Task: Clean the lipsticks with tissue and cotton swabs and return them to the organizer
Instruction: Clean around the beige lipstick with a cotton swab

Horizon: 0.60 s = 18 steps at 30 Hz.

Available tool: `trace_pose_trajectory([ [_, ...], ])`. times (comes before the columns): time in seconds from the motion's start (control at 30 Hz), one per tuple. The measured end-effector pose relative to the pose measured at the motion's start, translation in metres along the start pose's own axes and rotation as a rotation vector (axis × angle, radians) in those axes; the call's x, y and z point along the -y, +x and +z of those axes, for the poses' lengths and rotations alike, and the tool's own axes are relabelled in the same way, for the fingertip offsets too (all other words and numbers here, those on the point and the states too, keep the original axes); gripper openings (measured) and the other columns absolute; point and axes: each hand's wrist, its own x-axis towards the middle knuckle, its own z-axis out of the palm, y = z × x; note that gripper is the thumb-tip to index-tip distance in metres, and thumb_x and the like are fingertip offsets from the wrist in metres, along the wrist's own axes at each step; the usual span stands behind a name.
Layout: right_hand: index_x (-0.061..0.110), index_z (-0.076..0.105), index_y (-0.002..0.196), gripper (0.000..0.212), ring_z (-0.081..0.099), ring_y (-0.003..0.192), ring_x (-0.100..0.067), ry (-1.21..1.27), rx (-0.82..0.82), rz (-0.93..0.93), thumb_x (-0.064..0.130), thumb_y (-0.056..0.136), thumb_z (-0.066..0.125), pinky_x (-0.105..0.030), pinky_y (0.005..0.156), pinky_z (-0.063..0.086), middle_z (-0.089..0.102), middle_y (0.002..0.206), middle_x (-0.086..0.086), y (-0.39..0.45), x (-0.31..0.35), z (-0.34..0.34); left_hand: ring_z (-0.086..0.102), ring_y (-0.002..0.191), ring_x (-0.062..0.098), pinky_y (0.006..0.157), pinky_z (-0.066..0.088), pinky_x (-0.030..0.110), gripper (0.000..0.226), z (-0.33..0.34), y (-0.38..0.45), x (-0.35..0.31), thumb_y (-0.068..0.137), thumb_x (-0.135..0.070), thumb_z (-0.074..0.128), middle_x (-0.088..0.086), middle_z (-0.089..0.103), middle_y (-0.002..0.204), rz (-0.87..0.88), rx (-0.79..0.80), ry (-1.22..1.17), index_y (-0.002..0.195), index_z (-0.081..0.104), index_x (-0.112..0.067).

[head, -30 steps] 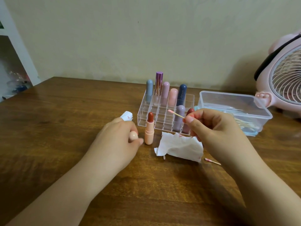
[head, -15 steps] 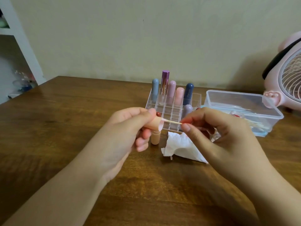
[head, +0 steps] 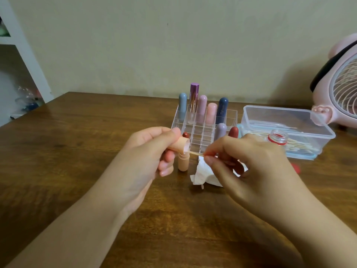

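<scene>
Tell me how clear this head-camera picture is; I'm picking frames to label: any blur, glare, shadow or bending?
Head view: dim, warm light; left hand, cap and swab slightly soft; fan cut off at the right edge, casting a shadow on the wall; faint sheen on the table; white shelf leans.

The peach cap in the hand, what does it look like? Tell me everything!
The peach cap is a small, smooth tube that looks like plastic, rounded and open at one end. The left hand grips it tilted above the table, its open mouth facing right. A cotton swab, pinched by the right hand, pokes into that mouth. Its lipstick stands uncapped just behind.
</scene>
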Motion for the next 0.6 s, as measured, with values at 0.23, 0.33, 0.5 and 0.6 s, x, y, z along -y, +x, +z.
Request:
trace_pose_trajectory([
  [0.23, 0.026, 0.063, 0.082, 0.007, 0.057, 0.071, -0.002, 0.088, 0.032, 0.213, 0.027, 0.089, 0.06, -0.017, 0.066, 0.044, 0.056, 0.059, 0.019, 0.0, -0.006, 0.003, 0.039, 0.045, 0.003, 0.05, 0.032, 0.023, 0.013, 0.0, 0.001, 0.0, 0.083, -0.022, 0.063, -0.007, 0.049, 0.051, 0.065, -0.104, 0.126, 0.078, 0.069, -0.012],
  [0.33, 0.028, 0.059, 0.079, 0.011, 0.058, 0.066, -0.002, 0.125, 0.121, 0.437, 0.026, 0.089, 0.057, -0.019, 0.06, 0.045, 0.062, 0.059, 0.01, 0.001, -0.016, 0.003, 0.048, 0.046, 0.001, 0.054, 0.034, 0.024, 0.008, -0.008, 0.007, 0.0, 0.074, -0.027, 0.069, -0.009, 0.062, 0.061, 0.156, -0.246, 0.303, 0.073, 0.067, -0.019],
  [0.5, 0.026, 0.063, 0.077, 0.013, 0.055, 0.065, -0.003, 0.044, 0.146, 0.626, 0.023, 0.089, 0.06, -0.01, 0.055, 0.041, 0.06, 0.07, 0.01, -0.001, -0.029, 0.012, 0.048, 0.06, 0.005, 0.053, 0.031, 0.018, 0.011, -0.009, 0.013, 0.011, 0.077, -0.026, 0.074, -0.009, 0.054, 0.07, 0.188, -0.292, 0.816, 0.077, 0.063, -0.026],
  [0.6, 0.026, 0.066, 0.083, 0.011, 0.054, 0.069, -0.004, -0.014, 0.204, 0.668, 0.023, 0.089, 0.058, -0.011, 0.056, 0.041, 0.06, 0.078, 0.011, -0.005, -0.029, 0.02, 0.049, 0.064, 0.004, 0.051, 0.029, 0.016, 0.013, -0.008, 0.015, 0.017, 0.078, -0.028, 0.074, -0.01, 0.054, 0.075, 0.168, -0.246, 0.982, 0.073, 0.062, -0.027],
])
